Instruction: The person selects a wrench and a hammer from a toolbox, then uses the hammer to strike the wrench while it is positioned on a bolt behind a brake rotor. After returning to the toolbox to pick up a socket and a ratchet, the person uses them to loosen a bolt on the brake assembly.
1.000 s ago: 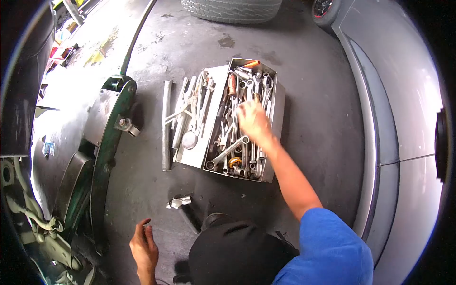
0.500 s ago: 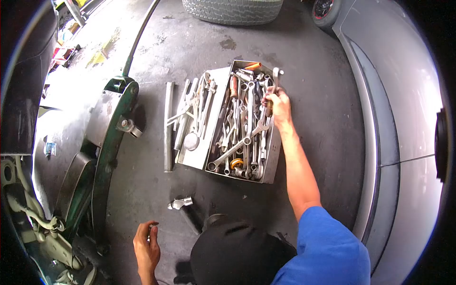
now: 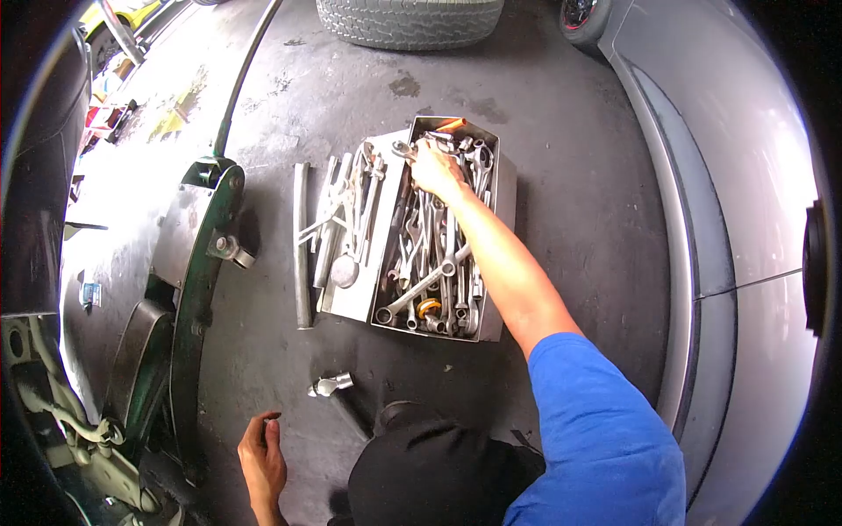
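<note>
My right hand is closed over the upper part of a metal toolbox. A ratchet sticks out to the left of its fingers, with its rounded metal head showing; the rest is hidden by the hand. Beneath my forearm the box is packed with wrenches and other hand tools, a long combination wrench lying slantwise on top. Low on the left, my left hand hangs above the floor, fingers loosely bent and apart, holding nothing. Nearest to it on the floor lies a hammer with a dark handle.
Left of the toolbox, several tools lie on its opened lid, beside a metal bar. A green floor jack stands at left. A silver car lines the right side, and a tire lies at the far end.
My right hand has moved left, from the toolbox's right edge to its upper left part, carrying the ratchet. My left hand stays low at the left. The camera view has shifted slightly.
</note>
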A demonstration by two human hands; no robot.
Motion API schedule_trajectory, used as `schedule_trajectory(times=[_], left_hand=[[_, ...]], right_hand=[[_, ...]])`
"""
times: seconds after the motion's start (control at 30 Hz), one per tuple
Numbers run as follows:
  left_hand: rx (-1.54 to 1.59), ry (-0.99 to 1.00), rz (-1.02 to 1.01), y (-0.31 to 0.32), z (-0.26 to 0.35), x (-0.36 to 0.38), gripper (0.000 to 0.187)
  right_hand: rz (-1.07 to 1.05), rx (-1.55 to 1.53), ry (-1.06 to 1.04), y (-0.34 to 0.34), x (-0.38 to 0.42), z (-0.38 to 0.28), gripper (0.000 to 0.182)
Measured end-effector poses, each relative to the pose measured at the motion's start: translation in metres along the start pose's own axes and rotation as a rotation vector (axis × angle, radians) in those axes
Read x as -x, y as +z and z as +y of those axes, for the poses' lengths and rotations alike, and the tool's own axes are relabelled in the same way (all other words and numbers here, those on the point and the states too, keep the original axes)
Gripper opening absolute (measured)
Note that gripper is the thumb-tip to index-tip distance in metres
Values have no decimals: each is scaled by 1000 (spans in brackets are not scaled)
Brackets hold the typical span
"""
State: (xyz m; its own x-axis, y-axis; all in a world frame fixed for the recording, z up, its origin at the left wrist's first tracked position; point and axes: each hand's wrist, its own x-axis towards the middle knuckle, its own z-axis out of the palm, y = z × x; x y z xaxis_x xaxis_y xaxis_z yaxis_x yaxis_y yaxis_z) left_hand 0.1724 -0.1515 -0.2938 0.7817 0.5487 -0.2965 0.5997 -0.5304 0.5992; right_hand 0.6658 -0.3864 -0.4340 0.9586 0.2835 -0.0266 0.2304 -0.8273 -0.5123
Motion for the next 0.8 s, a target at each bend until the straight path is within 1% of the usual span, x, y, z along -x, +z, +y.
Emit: schedule_trajectory(times=[0.03, 0.07, 0.1, 0.17, 0.23, 0.3, 0.33, 0.37, 0.4, 0.43, 0.47, 0.5, 0.53, 0.57, 0.63, 0.73, 0.8], left_hand=[[0, -47, -10, -2, -7, 0, 24], [0, -95, -23, -4, -15, 2, 23], [28, -96, -13, -4, -22, 4, 24], [81, -95, 10, -2, -36, 4, 24], [65, -126, 3, -4, -37, 2, 25], [39, -133, 2, -7, -42, 5, 26], [28, -116, 8, -8, -44, 4, 27], [21, -96, 18, -8, -45, 3, 27], [34, -112, 15, -9, -43, 2, 27], [46, -130, 12, -9, -39, 2, 27], [58, -148, 8, -11, -36, 2, 27], [39, -123, 6, -12, -34, 0, 27], [21, -100, 4, -13, -33, -1, 27], [1, -77, 1, -14, -32, -1, 27], [-4, -74, 0, -15, -29, -1, 28], [-18, -47, 8, -15, -24, -1, 30], [-24, -34, 16, -17, -25, 0, 31]], right_hand=[[-61, -54, 24, -7, 1, 2, 48], [-117, -22, 41, -9, 7, 4, 51], [-174, 11, 55, -10, 12, 8, 55], [-11, 13, 24, -12, 51, 5, 53], [29, 16, 35, -23, 74, -2, 51], [76, 41, -47, -19, 79, 11, 47], [45, -5, -75, -23, 80, 17, 45], [19, -50, -107, -30, 75, 21, 44], [-64, 11, -89, -32, 62, 27, 42], [-57, 36, -43, -40, 57, 23, 41], [-29, -5, -55, -45, 49, 23, 38], [-1, -46, -67, -49, 38, 26, 36], [132, -28, -167, -48, 24, 34, 29], [205, -5, -179, -44, 7, 38, 27], [43, 41, -77, -43, -26, 43, 30], [149, 290, -196, -20, -50, 52, 35], [85, 373, -235, -21, -45, 52, 38]])
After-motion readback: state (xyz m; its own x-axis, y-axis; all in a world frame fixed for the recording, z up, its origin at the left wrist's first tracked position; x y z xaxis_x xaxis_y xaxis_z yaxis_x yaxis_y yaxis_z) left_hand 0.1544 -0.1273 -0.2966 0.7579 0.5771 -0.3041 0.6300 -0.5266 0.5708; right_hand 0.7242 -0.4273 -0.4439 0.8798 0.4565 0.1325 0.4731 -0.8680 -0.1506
